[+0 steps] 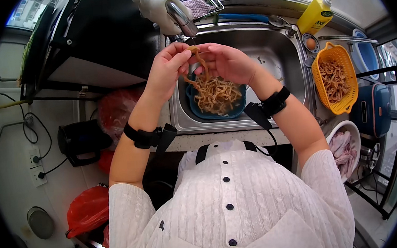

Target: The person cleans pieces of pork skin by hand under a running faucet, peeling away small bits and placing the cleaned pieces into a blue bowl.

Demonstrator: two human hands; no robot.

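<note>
Under the chrome faucet [181,18], my left hand [169,65] pinches a long, soft brown strand [201,61], which looks like a piece of animal intestine. My right hand [230,63] meets it from the other side, its curled fingers at the strand's upper part. The strand dangles between both hands. Beneath them a blue-green plastic basket [191,105] stands at the left of the steel sink [280,56]. It holds a tangled heap of similar strands [219,96] in cloudy liquid. My fingers hide part of the basket's far side.
Right of the sink stands a yellow basket [352,77] of brown strands. Near it are a small bowl with an egg [310,44], a yellow soap bottle [316,16] and a white colander [354,129] of raw meat. A black kettle [79,142] and red bags [88,209] are at left.
</note>
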